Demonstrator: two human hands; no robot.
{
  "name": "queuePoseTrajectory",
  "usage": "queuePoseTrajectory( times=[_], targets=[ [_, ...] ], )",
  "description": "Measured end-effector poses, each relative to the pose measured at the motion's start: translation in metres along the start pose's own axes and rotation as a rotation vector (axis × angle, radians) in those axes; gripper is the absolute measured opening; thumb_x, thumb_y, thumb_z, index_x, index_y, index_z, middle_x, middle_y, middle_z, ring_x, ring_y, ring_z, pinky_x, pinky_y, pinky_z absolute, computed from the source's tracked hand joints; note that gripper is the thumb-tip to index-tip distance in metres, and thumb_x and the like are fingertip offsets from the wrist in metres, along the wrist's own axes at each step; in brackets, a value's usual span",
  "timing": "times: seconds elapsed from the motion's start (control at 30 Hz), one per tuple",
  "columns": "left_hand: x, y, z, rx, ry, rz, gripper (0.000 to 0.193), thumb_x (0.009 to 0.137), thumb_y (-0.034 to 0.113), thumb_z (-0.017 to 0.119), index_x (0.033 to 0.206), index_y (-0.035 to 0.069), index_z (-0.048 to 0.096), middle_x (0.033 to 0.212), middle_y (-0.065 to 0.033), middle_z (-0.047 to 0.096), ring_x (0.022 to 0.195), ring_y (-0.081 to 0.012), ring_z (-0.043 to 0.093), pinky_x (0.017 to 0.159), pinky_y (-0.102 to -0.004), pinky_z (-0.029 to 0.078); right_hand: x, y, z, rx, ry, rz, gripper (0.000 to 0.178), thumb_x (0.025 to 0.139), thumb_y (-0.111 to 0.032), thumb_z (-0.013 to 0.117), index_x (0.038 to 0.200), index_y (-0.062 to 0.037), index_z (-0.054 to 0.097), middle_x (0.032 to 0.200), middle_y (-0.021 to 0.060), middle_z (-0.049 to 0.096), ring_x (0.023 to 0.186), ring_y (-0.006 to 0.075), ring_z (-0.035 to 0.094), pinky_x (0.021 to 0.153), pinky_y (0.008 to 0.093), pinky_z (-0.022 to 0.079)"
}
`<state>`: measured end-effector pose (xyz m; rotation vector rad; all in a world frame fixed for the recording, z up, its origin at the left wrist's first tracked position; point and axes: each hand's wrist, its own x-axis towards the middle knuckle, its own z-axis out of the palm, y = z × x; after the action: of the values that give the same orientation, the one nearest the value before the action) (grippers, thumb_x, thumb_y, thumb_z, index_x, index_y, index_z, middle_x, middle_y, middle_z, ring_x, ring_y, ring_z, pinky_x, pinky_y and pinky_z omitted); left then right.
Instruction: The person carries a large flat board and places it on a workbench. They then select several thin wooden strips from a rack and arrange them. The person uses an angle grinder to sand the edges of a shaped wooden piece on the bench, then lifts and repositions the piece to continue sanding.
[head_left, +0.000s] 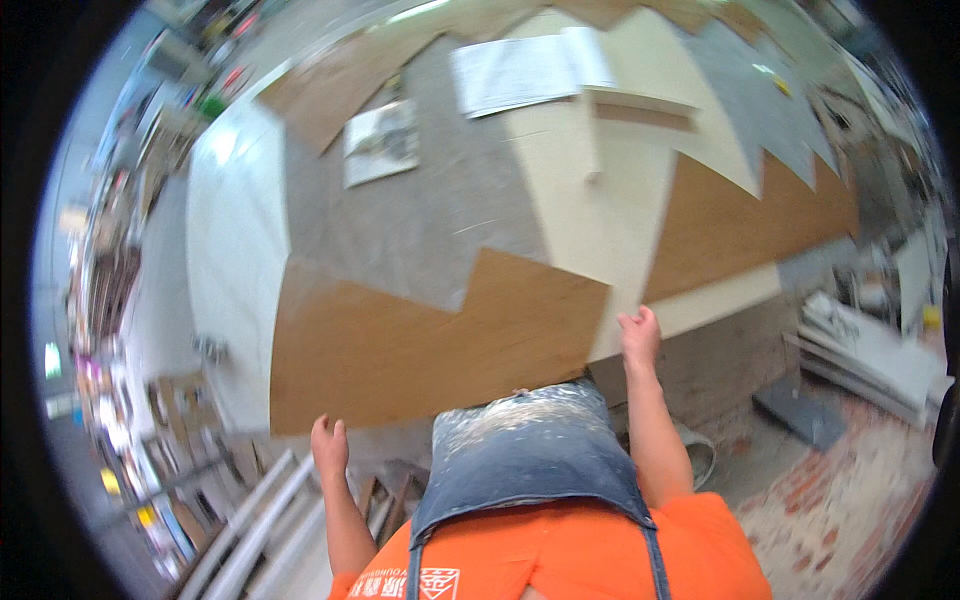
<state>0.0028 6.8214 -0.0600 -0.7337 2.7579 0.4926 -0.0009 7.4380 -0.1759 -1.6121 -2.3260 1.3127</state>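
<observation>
A brown thin wooden board [440,350] with a notched far edge lies across the near side of the table in front of me. My left hand [330,448] is at its near left edge, fingers a little bent and thumb apart; I cannot tell whether it touches the board. My right hand [642,338] is just beyond the board's right end, over a pale panel [590,240], with thumb and fingers apart. Close to its fingertips is the corner of a second brown board [745,225] with a zigzag edge. No held thing shows in either hand.
Paper sheets [525,72] lie at the far middle, with a pale wooden strip piece [640,105] beside them. A printed sheet [382,143] rests on the grey surface. White boards [870,355] are stacked at right; long pale bars [250,520] stand at lower left.
</observation>
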Motion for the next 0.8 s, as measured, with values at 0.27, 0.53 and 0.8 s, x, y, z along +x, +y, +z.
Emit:
queuePoseTrajectory(
  times=[0.27, 0.53, 0.8],
  targets=[
    [0.05, -0.111, 0.005, 0.181, 0.027, -0.005, 0.089, 0.078, 0.027, 0.084, 0.149, -0.002, 0.038, 0.151, -0.0244, 0.043, 0.141, -0.0389, 0.041, 0.117, -0.0449, 0.035, -0.076, -0.017, 0.047, -0.357, -0.025, -0.161, 0.061, 0.08, -0.025, 0.076, 0.133, 0.0013, 0.058, 0.112, 0.0151, 0.068, 0.103, 0.029, 0.066, 0.093, 0.0417, 0.052],
    [0.162, -0.217, -0.003, -0.046, 0.02, -0.05, 0.075, 0.078, 0.034, 0.081, 0.136, -0.004, 0.053, 0.132, -0.027, 0.058, 0.127, -0.0427, 0.051, 0.11, -0.0492, 0.041, -0.081, -0.012, 0.054, -0.403, 0.027, 0.068, 0.068, 0.078, -0.028, 0.074, 0.138, -0.0024, 0.055, 0.128, 0.0247, 0.063, 0.12, 0.0383, 0.06, 0.102, 0.0456, 0.049],
    [0.22, -0.289, 0.02, -0.31, 0.232, -0.534, 0.052, 0.086, 0.037, 0.071, 0.118, -0.004, 0.066, 0.113, -0.0237, 0.068, 0.1, -0.0358, 0.065, 0.091, -0.0472, 0.052, -0.11, -0.004, 0.065, -0.341, 0.176, 0.164, 0.055, 0.081, -0.025, 0.075, 0.129, -0.003, 0.059, 0.121, 0.0188, 0.067, 0.108, 0.03, 0.066, 0.093, 0.0425, 0.053]
  ],
)
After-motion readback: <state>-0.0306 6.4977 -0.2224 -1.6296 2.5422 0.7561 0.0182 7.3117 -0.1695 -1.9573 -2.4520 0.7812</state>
